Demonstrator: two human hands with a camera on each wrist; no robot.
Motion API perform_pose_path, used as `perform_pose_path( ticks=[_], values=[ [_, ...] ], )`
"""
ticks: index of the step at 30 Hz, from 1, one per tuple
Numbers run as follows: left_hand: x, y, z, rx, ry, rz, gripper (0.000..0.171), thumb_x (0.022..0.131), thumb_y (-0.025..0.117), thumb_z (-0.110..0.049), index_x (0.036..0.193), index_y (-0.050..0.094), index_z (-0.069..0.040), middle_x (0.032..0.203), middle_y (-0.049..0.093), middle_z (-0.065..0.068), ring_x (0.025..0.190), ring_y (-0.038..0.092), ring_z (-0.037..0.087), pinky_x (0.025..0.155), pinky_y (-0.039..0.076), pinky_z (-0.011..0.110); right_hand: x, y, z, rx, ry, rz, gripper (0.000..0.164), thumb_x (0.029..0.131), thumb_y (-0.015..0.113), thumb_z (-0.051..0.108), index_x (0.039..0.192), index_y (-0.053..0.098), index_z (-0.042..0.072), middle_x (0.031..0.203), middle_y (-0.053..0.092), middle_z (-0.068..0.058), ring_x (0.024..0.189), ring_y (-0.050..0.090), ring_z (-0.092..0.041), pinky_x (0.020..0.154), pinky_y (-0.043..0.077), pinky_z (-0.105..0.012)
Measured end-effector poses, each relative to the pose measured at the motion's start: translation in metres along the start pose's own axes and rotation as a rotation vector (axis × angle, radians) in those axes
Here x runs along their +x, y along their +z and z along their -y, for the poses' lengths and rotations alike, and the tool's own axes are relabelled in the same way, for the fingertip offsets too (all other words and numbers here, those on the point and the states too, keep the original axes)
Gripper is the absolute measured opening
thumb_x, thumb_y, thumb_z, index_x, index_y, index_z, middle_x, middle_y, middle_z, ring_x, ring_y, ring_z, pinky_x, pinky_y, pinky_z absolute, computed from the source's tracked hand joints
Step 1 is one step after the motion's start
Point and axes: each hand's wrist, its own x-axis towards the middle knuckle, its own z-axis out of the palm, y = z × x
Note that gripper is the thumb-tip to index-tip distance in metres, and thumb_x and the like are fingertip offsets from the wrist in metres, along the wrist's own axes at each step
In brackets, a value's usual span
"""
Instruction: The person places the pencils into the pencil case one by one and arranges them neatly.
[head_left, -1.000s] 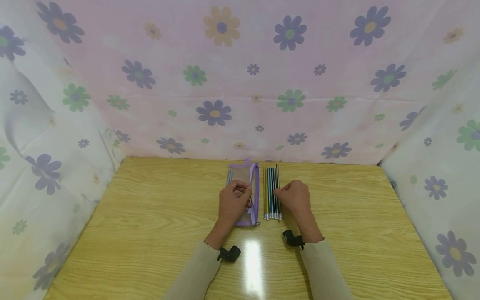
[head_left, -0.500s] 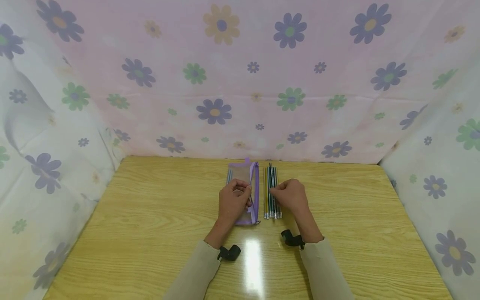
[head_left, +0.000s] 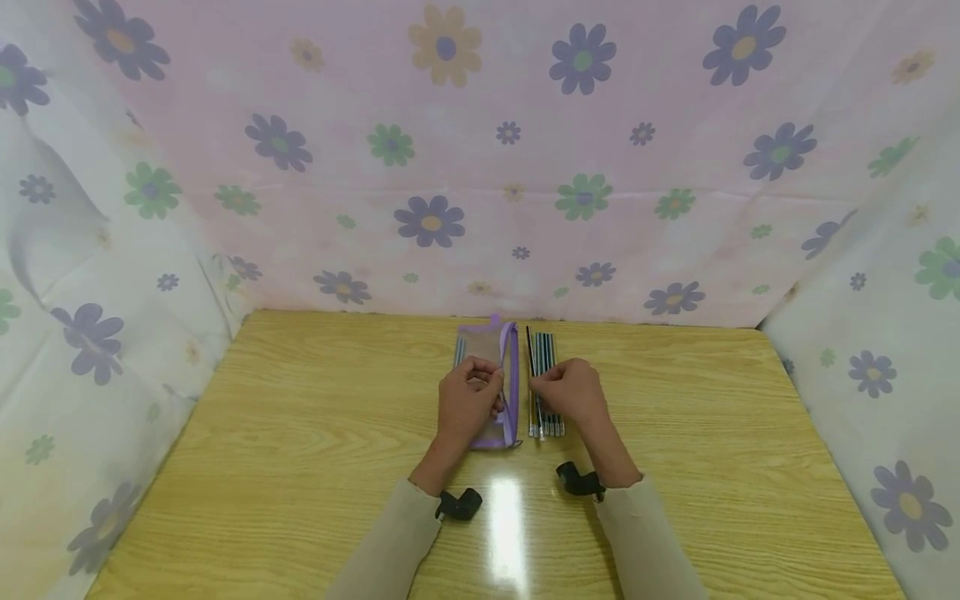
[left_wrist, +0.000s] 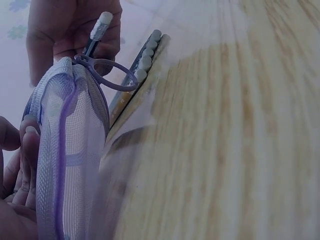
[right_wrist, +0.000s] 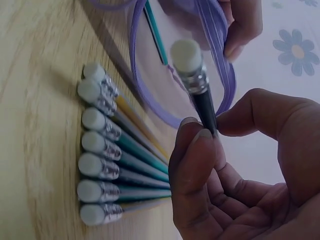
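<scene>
A purple-edged mesh pencil case point(head_left: 480, 343) lies on the table with its zip side spread apart. My left hand point(head_left: 469, 400) pinches the edge of its opening. Between thumb and fingertips, my right hand point(head_left: 573, 390) holds a dark pencil point(right_wrist: 204, 105), raised off the table just right of the opening, its white eraser point(right_wrist: 186, 56) toward the wrist camera. Part of a teal pencil point(right_wrist: 156, 34) shows inside the case in the right wrist view. Several pencils point(head_left: 546, 346), teal, dark and yellow, lie in a row beside the case, partly behind my right hand.
The wood-grain table point(head_left: 315, 467) carries all of this. A flowered cloth point(head_left: 480, 167) hangs behind it and along both sides. A purple loop point(left_wrist: 117, 82) sticks out at the near end of the pencil case.
My right hand has moved left across the row with the dark pencil, from the row's right side toward the case opening. My left hand stays on the case.
</scene>
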Motion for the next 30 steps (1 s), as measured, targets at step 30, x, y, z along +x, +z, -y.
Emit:
perform_pose_path(
  ticks=[30],
  values=[
    [0.001,0.000,0.000,-0.012,-0.012,0.004,0.005,0.099,0.074,-0.007,0.099,0.072,-0.003,0.083,0.072,0.015,0.049,0.066,0.017,0.044,0.058,0.029,0.003,0.027,0.004,0.083,0.006,-0.032,0.014,0.088,0.073,0.015,0.086,0.078,0.003,0.074,0.072,-0.006,0.060,0.063,-0.016,0.052,0.052,-0.026]
  ],
)
